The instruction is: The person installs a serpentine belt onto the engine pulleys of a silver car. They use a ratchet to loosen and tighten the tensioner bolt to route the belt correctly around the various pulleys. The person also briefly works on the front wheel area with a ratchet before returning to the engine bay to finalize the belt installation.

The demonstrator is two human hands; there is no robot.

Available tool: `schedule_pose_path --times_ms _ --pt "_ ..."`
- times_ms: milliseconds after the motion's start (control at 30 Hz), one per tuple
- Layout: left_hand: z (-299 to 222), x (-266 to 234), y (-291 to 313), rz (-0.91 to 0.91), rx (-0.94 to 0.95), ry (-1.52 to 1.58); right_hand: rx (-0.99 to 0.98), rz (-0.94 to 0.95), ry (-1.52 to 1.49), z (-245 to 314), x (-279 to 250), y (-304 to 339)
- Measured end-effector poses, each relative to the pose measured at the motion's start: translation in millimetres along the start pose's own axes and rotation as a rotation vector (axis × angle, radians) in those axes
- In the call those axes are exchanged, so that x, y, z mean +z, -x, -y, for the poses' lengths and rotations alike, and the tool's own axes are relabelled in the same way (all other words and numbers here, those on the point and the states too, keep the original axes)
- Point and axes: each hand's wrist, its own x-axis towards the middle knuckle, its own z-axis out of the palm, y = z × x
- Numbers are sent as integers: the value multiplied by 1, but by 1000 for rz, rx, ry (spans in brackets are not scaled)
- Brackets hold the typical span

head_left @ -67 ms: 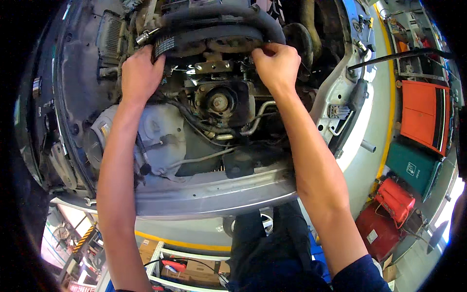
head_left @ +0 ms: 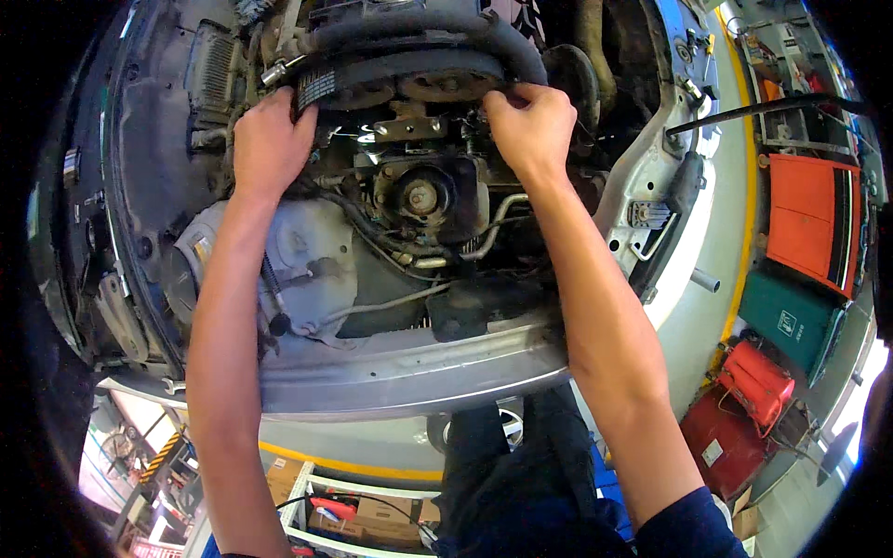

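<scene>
A black toothed belt (head_left: 318,86), with pale print near its left end, runs over two rusty pulleys (head_left: 453,86) at the top of the engine. My left hand (head_left: 268,144) is closed at the belt's left end, its fingertips partly hidden behind the belt. At the right end, my right hand (head_left: 532,126) is closed on the belt beside the right pulley, thumb and curled fingers together. A thick black hose (head_left: 419,30) arches just above. Below, between my forearms, sits a round crankshaft hub (head_left: 421,197) with a central bolt.
A shiny metal socket tool (head_left: 275,72) lies by my left fingers. The car's front crossmember (head_left: 409,377) spans before my body. A dark prop rod (head_left: 763,110) slants at right. Beyond it stand an orange tool cabinet (head_left: 800,219), a green bin (head_left: 791,321) and red equipment (head_left: 753,381).
</scene>
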Motion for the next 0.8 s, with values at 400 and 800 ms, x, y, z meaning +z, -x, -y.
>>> schedule_pose_path --times_ms 400,800 --pt "-2 1 -1 -27 -8 20 -142 287 66 17 -36 -13" --pt "-6 -3 0 -11 -13 41 -41 258 113 19 -30 -14"
